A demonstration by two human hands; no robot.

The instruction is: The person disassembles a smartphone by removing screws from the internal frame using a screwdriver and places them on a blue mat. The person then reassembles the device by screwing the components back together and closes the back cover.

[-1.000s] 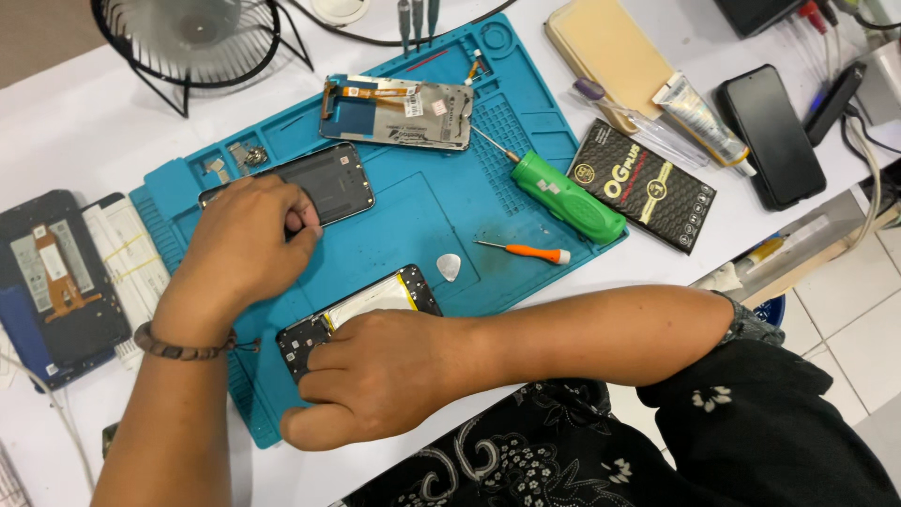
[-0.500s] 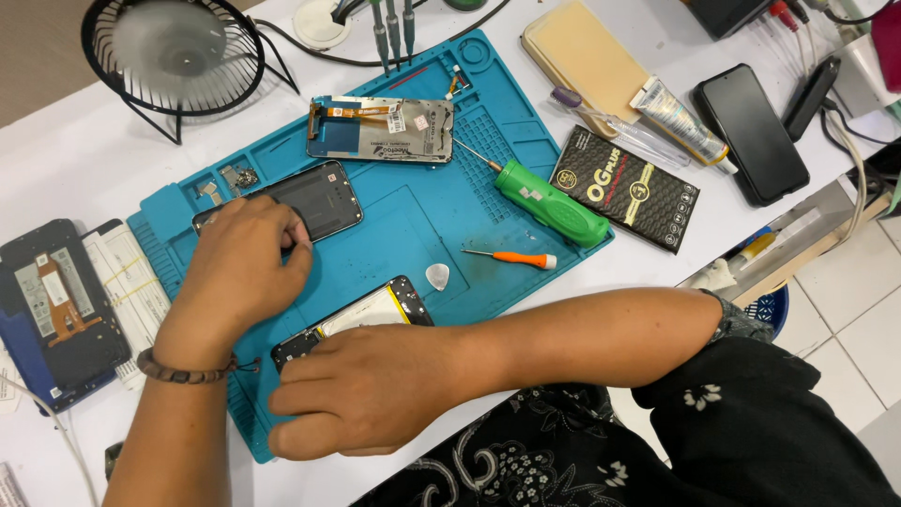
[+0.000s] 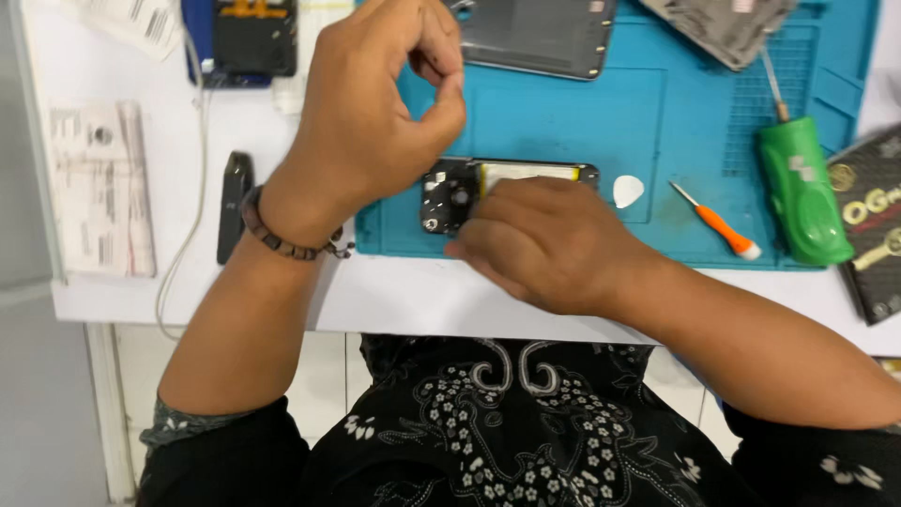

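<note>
Right hand (image 3: 554, 246) is pressed flat over the opened phone (image 3: 460, 192) on the blue repair mat (image 3: 582, 113) — covers most of it. Left hand (image 3: 375, 103) hovers just above, thumb and forefinger pinched, maybe on something tiny, can't tell. White pick (image 3: 628, 191), small orange screwdriver (image 3: 718, 222) and green driver (image 3: 801, 192) lie to the right.

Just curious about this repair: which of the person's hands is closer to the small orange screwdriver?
Right. The right hand rests on the opened phone, beside the orange screwdriver; the left hand is raised farther away.
</note>
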